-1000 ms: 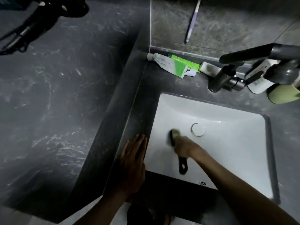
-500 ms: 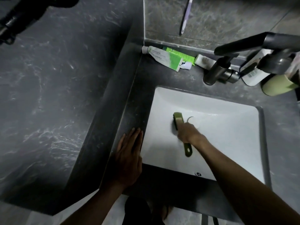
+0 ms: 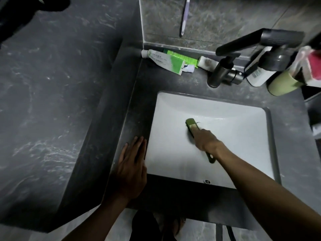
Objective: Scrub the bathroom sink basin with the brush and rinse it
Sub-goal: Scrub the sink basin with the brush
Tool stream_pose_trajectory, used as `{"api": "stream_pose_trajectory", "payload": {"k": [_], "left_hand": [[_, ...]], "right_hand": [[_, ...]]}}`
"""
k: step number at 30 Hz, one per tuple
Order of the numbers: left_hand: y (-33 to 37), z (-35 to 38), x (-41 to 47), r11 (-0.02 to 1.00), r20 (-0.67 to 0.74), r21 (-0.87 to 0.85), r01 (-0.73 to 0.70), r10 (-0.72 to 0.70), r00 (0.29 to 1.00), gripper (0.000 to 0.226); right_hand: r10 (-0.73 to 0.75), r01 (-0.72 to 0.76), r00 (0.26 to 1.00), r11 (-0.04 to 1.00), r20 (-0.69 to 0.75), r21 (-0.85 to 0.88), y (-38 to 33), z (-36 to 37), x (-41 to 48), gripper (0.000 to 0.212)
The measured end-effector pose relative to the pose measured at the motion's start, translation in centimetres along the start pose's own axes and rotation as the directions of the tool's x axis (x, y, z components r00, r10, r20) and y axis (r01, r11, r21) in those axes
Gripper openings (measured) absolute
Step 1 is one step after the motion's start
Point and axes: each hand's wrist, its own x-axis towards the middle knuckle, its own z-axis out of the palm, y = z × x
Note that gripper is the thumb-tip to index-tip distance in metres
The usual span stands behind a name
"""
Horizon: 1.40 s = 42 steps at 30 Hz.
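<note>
The white rectangular sink basin [image 3: 234, 136] is set into a dark stone counter. A green scrub brush [image 3: 192, 126] lies head-down on the basin floor near its middle, its handle end [image 3: 211, 158] poking out below my wrist. My right hand [image 3: 205, 141] grips the brush handle with fingers curled round it. My left hand [image 3: 132, 164] rests flat on the counter at the basin's left rim, fingers straight. The drain is hidden behind the brush and hand. A dark faucet [image 3: 224, 73] stands behind the basin, and no water stream shows.
Toothpaste tubes [image 3: 165, 61] lie at the back left of the counter. A white bottle [image 3: 260, 75], a pale green cup [image 3: 283, 84] and a dark long-armed fixture [image 3: 257, 39] crowd the back right. A toothbrush [image 3: 185, 16] hangs on the tiled wall. A dark marble ledge [image 3: 52, 101] runs along the left.
My right hand has pushed the brush from the basin's left side toward its middle, over the drain. My left hand stays flat on the counter.
</note>
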Motion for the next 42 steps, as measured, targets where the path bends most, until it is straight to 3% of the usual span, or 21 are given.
{"api": "stream_pose_trajectory", "payload": {"k": [6,8,11,13,17,19,21,24,28,32,34,36,39,40,42], "left_hand": [[-0.3,0.3,0.0,1.000,0.006,0.021,0.004,-0.004,1.000,0.058],[-0.4,0.3,0.0,1.000,0.005,0.022,0.008,-0.008,1.000,0.058],[-0.3,0.3,0.0,1.000,0.013,0.023,0.013,-0.014,1.000,0.058],[-0.3,0.2,0.1,1.000,0.020,0.024,0.009,-0.010,1.000,0.058],[-0.2,-0.1,0.1,1.000,0.022,0.026,0.009,-0.010,1.000,0.059],[-0.3,-0.1,0.0,0.999,0.035,0.040,0.013,-0.014,0.999,0.060],[-0.4,-0.1,0.0,0.999,0.047,0.047,0.020,-0.023,0.999,0.061],[-0.2,-0.2,0.0,0.998,0.053,0.058,0.022,-0.025,0.998,0.062],[-0.2,-0.2,-0.1,0.999,0.035,0.045,0.025,-0.026,0.999,0.060],[-0.4,0.1,0.0,1.000,0.029,0.010,0.025,-0.025,0.999,0.060],[-0.5,0.2,0.1,1.000,0.030,0.013,0.021,-0.021,0.999,0.058],[-0.6,0.2,0.0,1.000,0.027,0.025,0.018,-0.018,0.999,0.057],[-0.6,0.2,-0.1,0.999,0.029,0.041,0.017,-0.018,0.999,0.058],[-0.6,0.2,-0.1,0.999,0.027,0.039,0.020,-0.021,0.999,0.057],[-0.6,0.2,0.0,1.000,0.020,0.021,0.018,-0.019,1.000,0.056]], "right_hand": [[-0.218,0.227,0.916,0.974,0.335,0.012,-1.9,0.7,-2.2,0.046],[-0.179,0.187,0.949,0.982,0.259,-0.008,-1.3,0.5,-1.6,0.053],[-0.005,0.004,1.000,0.997,0.020,0.071,0.8,-0.5,0.8,0.055],[0.022,-0.024,1.000,0.992,0.017,0.123,0.7,-0.7,1.3,0.056],[-0.262,0.212,0.928,0.956,0.265,0.203,-0.8,0.4,-1.3,0.063],[-0.328,0.264,0.886,0.938,0.329,0.224,1.4,1.4,-2.4,0.064],[-0.280,0.201,0.902,0.946,0.330,0.253,5.6,1.4,-2.7,0.058],[-0.107,0.051,0.953,0.979,0.283,0.198,10.8,0.4,-1.9,0.008],[-0.073,-0.005,0.929,0.978,0.364,0.209,12.7,0.8,0.4,0.020],[-0.016,-0.066,0.950,0.966,0.313,0.248,12.0,0.6,1.1,0.027],[-0.064,-0.012,0.955,0.967,0.290,0.255,9.9,1.1,1.1,0.030],[-0.205,0.094,0.940,0.924,0.272,0.372,5.9,2.3,0.5,0.032],[-0.440,0.295,0.848,0.856,0.297,0.425,-0.5,4.1,-1.1,0.030],[-0.475,0.349,0.823,0.855,0.311,0.383,-1.5,4.6,-1.2,0.029],[-0.405,0.325,0.877,0.896,0.259,0.301,-0.6,4.9,-0.2,0.024]]}}
